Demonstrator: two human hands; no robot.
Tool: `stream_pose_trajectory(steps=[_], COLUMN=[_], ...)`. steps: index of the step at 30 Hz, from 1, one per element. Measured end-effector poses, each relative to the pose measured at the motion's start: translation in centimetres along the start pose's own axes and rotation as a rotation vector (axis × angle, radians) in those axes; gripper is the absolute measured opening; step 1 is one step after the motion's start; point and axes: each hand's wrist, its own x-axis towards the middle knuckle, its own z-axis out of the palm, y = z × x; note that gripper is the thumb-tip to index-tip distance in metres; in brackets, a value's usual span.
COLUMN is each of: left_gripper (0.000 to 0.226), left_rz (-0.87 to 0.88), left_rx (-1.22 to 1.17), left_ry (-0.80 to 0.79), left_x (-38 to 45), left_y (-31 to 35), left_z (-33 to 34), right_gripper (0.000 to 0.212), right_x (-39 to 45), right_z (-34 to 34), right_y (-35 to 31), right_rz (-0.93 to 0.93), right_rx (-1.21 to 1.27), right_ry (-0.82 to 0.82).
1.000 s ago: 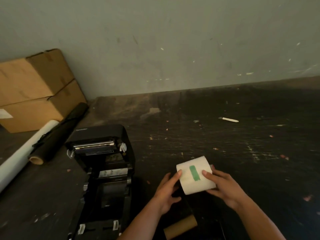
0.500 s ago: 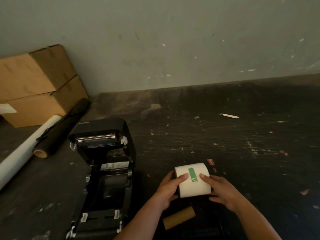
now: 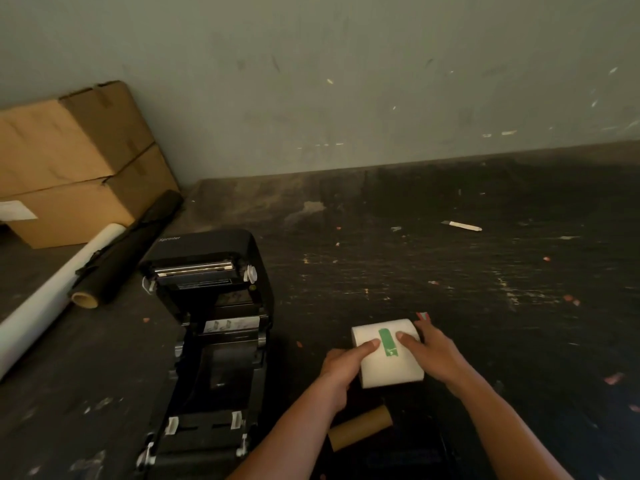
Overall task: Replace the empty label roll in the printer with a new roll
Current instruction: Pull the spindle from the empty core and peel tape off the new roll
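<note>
We hold the new label roll (image 3: 388, 355) with both hands, above the dark desk (image 3: 485, 289) and just to the right of the open printer (image 3: 214, 341). The roll is white, and a green strip of tape (image 3: 388, 342) runs down its outer face. Our left hand (image 3: 341, 370) grips the left end of the roll: its fingers (image 3: 363, 349) are curled round that side, and the thumb lies flat on the white face, just left of the green tape. Our right hand (image 3: 436, 355) grips the right end in the same way, its thumb resting on the face just right of the tape. How the other right fingers lie behind the roll, we cannot tell.

The printer is black and its lid (image 3: 207, 261) is tilted back, so the dark inside bay is open to view. We cannot tell whether anything lies in the bay.

A brown cardboard core (image 3: 360, 432), the empty roll, lies on the desk near our forearms, below the new roll and apart from it.

At the far left two cardboard boxes (image 3: 76, 161) stand stacked against the wall. In front of them lie a white roll (image 3: 52, 296) and a black roll (image 3: 128, 247), side by side. A small white stick (image 3: 462, 226) lies far on the desk to the right.
</note>
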Motion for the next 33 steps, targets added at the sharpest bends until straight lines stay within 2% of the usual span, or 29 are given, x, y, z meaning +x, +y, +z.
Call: stream_pose_trajectory(steps=[4,6,9,13,18,23,28,33], left_gripper=[0.066,0.05,0.03,0.042,0.053,0.06,0.054,0.057], left_rz=[-0.026,-0.008,0.022,0.066,0.101,0.13,0.182,0.217], left_rx=[-0.087,-0.147,-0.19,-0.148,-0.114,-0.072,-0.015,0.02], left_ry=[-0.106,-0.135,-0.146,-0.153,-0.129,-0.088,-0.083,-0.077], left_x=[0.0,0.2,0.0,-0.6,-1.1,-1.3,-1.6,-1.6], left_y=[-0.2,-0.5,-0.7,-0.4,0.7,1.0,0.8,0.8], left_z=[-0.2,-0.2,0.2,0.8,0.7,0.6,0.2,-0.1], right_gripper=[0.056,0.053,0.042,0.036,0.029,0.023,0.01,0.008], right_x=[-0.1,-0.1,-0.1,-0.2,-0.9,-1.5,-1.3,-1.1], right_z=[0.0,-0.5,-0.9,-0.7,-1.2,-1.6,-2.3,-2.4], right_y=[0.1,-0.1,-0.7,-0.8,-1.6,-2.2,-2.4,-2.6], right_rz=[-0.061,-0.167,-0.268,-0.29,-0.386,-0.39,-0.335,-0.311], right_rx=[-0.1,-0.191,-0.285,-0.387,-0.348,-0.303,-0.241,-0.207], right_ry=[0.091,0.162,0.153,0.1,0.175,0.18,0.073,0.007])
